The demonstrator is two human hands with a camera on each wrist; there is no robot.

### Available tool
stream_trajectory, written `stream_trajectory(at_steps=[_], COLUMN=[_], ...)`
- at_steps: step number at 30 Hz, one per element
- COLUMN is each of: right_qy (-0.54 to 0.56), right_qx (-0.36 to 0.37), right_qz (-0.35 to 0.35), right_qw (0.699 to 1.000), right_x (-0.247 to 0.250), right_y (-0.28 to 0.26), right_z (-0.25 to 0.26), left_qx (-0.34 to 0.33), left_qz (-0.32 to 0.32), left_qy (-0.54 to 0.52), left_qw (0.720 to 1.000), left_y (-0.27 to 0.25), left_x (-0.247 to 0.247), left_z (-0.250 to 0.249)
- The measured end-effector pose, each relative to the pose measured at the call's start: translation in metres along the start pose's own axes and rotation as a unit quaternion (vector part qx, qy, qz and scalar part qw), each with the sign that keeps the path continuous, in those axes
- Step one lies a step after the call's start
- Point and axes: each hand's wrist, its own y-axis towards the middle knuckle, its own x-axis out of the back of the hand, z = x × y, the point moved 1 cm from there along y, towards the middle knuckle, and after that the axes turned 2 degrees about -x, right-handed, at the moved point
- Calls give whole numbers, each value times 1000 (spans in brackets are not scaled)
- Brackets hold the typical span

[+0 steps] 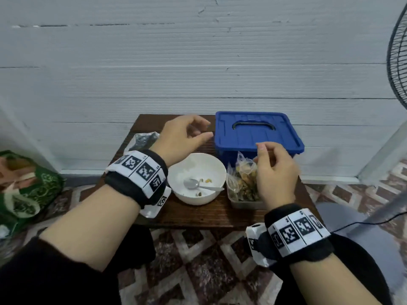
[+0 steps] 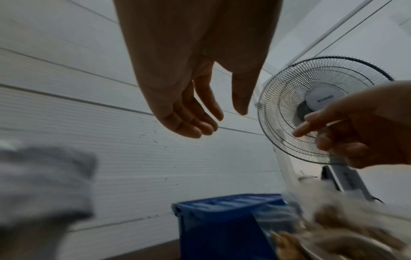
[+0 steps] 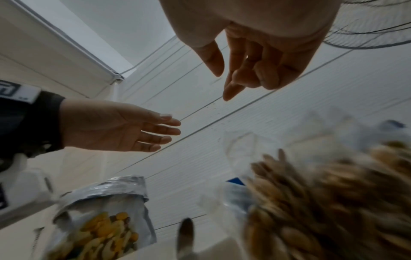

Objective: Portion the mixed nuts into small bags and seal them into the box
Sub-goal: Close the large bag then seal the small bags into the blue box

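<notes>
Box (image 1: 257, 133) lidded on counter (image 1: 198, 214). Your left hand (image 1: 182, 137) hovers, fingers relaxed, empty; right hand (image 1: 275, 170) loosely curled above bags (image 1: 242, 181), empty.

The dark wooden surface (image 1: 198, 216) carries 1 blue lidded box (image 1: 257, 133), 1 white bowl (image 1: 198, 164), 1 clear tray (image 1: 244, 204) of filled bags and 1 foil pouch (image 1: 141, 139). The surface stands on a patterned floor (image 1: 198, 271).

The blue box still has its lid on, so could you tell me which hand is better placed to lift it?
Probably left: the left hand hovers open beside the box lid's edge, while the right hand is over the bags.
</notes>
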Motion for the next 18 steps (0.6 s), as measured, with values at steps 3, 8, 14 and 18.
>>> stream_trajectory(at_steps=[3,8,14,18], right_qy=[18,52,23,-9], right_qx=[16,23,-79,-149], right_qz=[46,160,301,328], right_qw=[999,985,950,933], right_x=[-16,-68,-143,-178], right_y=[-4,-7,3,19], right_z=[27,69,81,75], left_qx=[27,129,330,367], left_qz=[-59,-135,-14,23], left_qy=[8,50,5,-141], left_qw=[998,981,944,919], left_y=[-3,-16,-30,-28], left_x=[48,113,121,107], left_z=[9,47,108,109])
